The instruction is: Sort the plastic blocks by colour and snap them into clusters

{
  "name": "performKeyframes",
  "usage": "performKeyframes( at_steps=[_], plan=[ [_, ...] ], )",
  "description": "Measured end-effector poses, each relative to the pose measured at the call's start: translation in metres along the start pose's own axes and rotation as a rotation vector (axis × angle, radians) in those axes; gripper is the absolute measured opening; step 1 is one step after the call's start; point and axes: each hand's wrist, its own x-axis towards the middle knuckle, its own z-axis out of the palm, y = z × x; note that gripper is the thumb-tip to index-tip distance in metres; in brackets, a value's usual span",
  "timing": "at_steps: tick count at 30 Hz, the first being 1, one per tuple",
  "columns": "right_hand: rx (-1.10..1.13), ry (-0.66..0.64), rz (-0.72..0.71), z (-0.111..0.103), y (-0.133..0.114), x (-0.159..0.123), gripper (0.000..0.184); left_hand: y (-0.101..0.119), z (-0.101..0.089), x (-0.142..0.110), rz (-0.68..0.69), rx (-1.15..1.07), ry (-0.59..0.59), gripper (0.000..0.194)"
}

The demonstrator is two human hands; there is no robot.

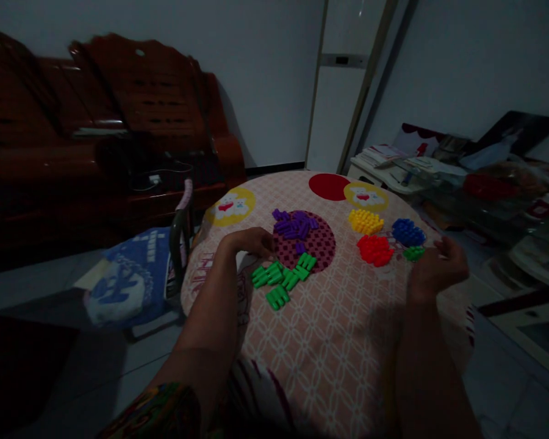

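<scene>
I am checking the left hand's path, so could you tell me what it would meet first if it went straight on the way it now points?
The left hand points right across the table. Probably the purple pegs come first, just beyond its fingertips; the green pegs lie slightly nearer the person, beside that line. Depth is unclear.

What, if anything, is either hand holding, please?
It cannot be told: the left hand rests curled by the green pegs, and the right hand is curled beside a small green pile.

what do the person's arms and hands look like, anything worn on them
Both forearms are bare, and the left hand and right hand wear no gloves. A multicoloured patterned sleeve shows at the left upper arm. The dim light hides any rings or watch.
</scene>
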Motion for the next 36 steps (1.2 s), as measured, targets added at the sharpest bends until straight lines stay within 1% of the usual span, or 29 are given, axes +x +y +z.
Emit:
performKeyframes(
  at_steps=[1,2,3,4,7,8,9,10,11,13,15,16,18,20,22,25,28,30,31,32,33,34,36],
  plan=[
    [0.049,-0.037,-0.036,0.0,-0.014,-0.007,0.039,0.002,0.002,0.003,0.003,0.016,-0.028,0.029],
    [0.108,-0.105,-0.076,0.0,-0.028,-0.016,0.035,0.004,0.005,0.006,0.001,0.037,-0.058,0.03],
    [0.179,-0.204,-0.122,0.001,-0.041,-0.027,0.033,0.008,0.008,0.009,-0.004,0.061,-0.086,0.03],
    [0.247,-0.333,-0.182,0.003,-0.053,-0.039,0.03,0.011,0.012,0.012,-0.009,0.09,-0.115,0.031],
    [0.437,-0.841,-0.426,0.01,-0.079,-0.079,0.02,0.022,0.021,0.018,-0.002,0.206,-0.178,0.029],
    [0.47,-0.998,-0.512,0.012,-0.085,-0.092,0.021,0.025,0.023,0.019,0.017,0.245,-0.189,0.028],
    [0.482,-1.106,-0.587,0.015,-0.09,-0.103,0.023,0.027,0.024,0.02,0.039,0.279,-0.193,0.027],
    [0.473,-1.185,-0.651,0.017,-0.093,-0.114,0.026,0.028,0.026,0.021,0.056,0.304,-0.196,0.025],
    [0.444,-1.236,-0.705,0.019,-0.096,-0.122,0.031,0.029,0.027,0.022,0.072,0.314,-0.197,0.025],
    [0.352,-1.287,-0.779,0.02,-0.101,-0.132,0.04,0.029,0.028,0.023,0.097,0.277,-0.192,0.024],
    [0.242,-1.319,-0.821,0.019,-0.103,-0.133,0.047,0.028,0.03,0.025,0.125,0.179,-0.164,0.023],
    [0.188,-1.327,-0.834,0.018,-0.103,-0.131,0.047,0.027,0.03,0.027,0.141,0.116,-0.134,0.023],
    [0.101,-1.332,-0.871,0.013,-0.103,-0.126,0.042,0.023,0.031,0.029,0.166,-0.001,-0.069,0.023],
    [0.049,-1.323,-0.926,0.007,-0.101,-0.122,0.037,0.02,0.032,0.033,0.17,-0.081,-0.03,0.026],
    [0.036,-1.298,-0.967,0.001,-0.098,-0.121,0.034,0.016,0.033,0.036,0.153,-0.115,-0.036,0.028],
    [0.04,-1.254,-0.942,-0.002,-0.096,-0.121,0.03,0.013,0.033,0.04,0.14,-0.115,-0.052,0.028],
    [0.058,-1.263,-0.832,0.0,-0.097,-0.117,0.027,0.011,0.032,0.04,0.15,-0.111,-0.058,0.029],
    [0.111,-1.264,-0.717,0.003,-0.096,-0.106,0.024,0.011,0.031,0.04,0.146,-0.11,-0.063,0.03],
    [0.16,-1.244,-0.65,0.003,-0.095,-0.098,0.023,0.011,0.031,0.04,0.143,-0.108,-0.065,0.03],
    [0.218,-1.199,-0.579,0.003,-0.092,-0.088,0.022,0.011,0.031,0.04,0.14,-0.105,-0.064,0.031],
    [0.275,-1.125,-0.505,0.003,-0.088,-0.076,0.022,0.012,0.031,0.04,0.138,-0.103,-0.065,0.031],
    [0.32,-1.023,-0.427,0.001,-0.082,-0.062,0.022,0.012,0.031,0.04,0.136,-0.1,-0.066,0.031],
    [0.335,-0.768,-0.286,-0.003,-0.065,-0.034,0.025,0.012,0.031,0.04,0.134,-0.09,-0.069,0.031]
  ],
)
